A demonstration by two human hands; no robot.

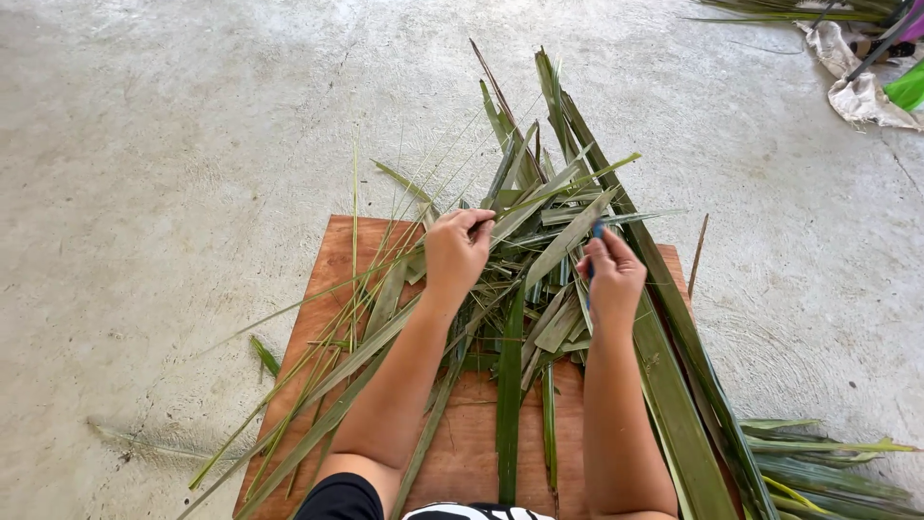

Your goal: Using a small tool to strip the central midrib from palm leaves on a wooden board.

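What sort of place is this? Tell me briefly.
Probably an informal craft work area on the ground: a bare concrete floor, a wooden board laid flat on it, and long green palm leaves heaped across the board.

I see a grey concrete floor [173, 144], rough and faintly scuffed, carrying everything in view. A reddish-brown wooden board [472, 443] lies flat on it, near the bottom centre. A heap of long green palm leaf strips [539, 250] lies across the board, its tips reaching past the far edge onto the floor. Thin pale leaf ribs [289, 385] fan off the board's left edge. More leaf strips [818, 462] lie on the floor at lower right. At upper right I note crumpled white cloth [857, 91] beside further leaves [789, 10].
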